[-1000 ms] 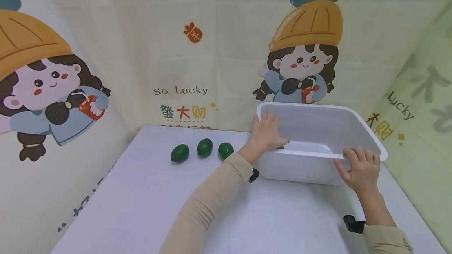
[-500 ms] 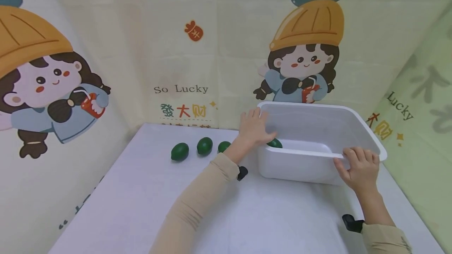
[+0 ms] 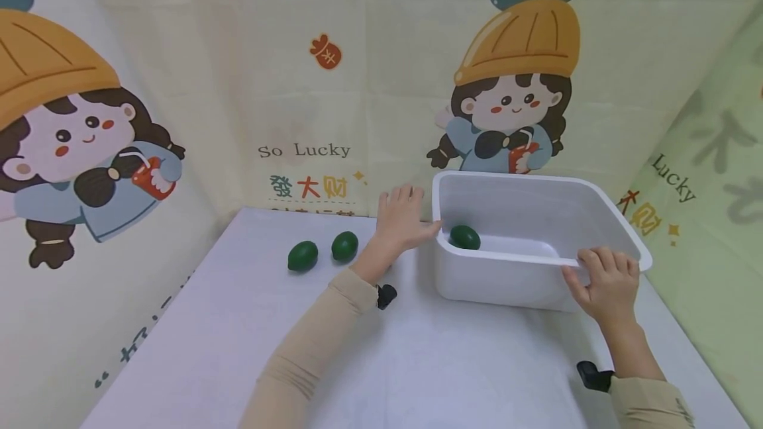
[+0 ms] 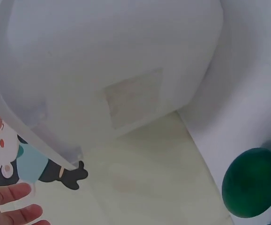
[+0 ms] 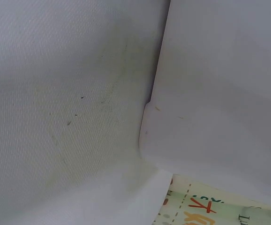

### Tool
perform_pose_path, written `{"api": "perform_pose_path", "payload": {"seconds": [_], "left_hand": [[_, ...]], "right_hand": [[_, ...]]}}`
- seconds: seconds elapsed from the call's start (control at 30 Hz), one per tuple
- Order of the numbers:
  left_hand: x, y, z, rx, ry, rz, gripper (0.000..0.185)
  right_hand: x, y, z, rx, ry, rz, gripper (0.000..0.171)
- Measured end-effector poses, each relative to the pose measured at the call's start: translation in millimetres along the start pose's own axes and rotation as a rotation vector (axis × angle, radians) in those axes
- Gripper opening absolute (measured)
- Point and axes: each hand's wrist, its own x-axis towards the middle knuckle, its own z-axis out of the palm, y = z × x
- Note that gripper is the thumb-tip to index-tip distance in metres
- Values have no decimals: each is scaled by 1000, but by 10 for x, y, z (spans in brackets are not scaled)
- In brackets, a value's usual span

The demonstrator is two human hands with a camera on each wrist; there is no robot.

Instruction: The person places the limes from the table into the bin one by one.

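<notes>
With the right hand [image 3: 610, 283] gripping the white tub [image 3: 503, 282], the spread, unladen left hand [image 3: 399, 222] had best lightly cup the green fruit [image 3: 344, 247] to its left, another perhaps hidden behind that wrist.

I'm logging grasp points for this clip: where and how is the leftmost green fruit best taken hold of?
Probably pinch the leftmost green fruit around its thick middle, from above, across its narrower width. It lies on its side with its pointed end toward the near left, and a gap separates it from the next green fruit.
</notes>
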Motion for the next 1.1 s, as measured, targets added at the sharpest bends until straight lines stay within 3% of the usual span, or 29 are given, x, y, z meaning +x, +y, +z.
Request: {"api": "perform_pose_path", "payload": {"seconds": [0.33,0.7,1.1], "left_hand": [[-64,-222,10,-1,20,-26,68],[-142,-562,189,48,31,-5,63],[-269,-975,374,32,-6,-92,66]], "right_hand": [[36,-15,0,0,4,7,59],[61,-41,-9,3,-10,23,59],[55,-27,21,-1,9,14,60]]}}
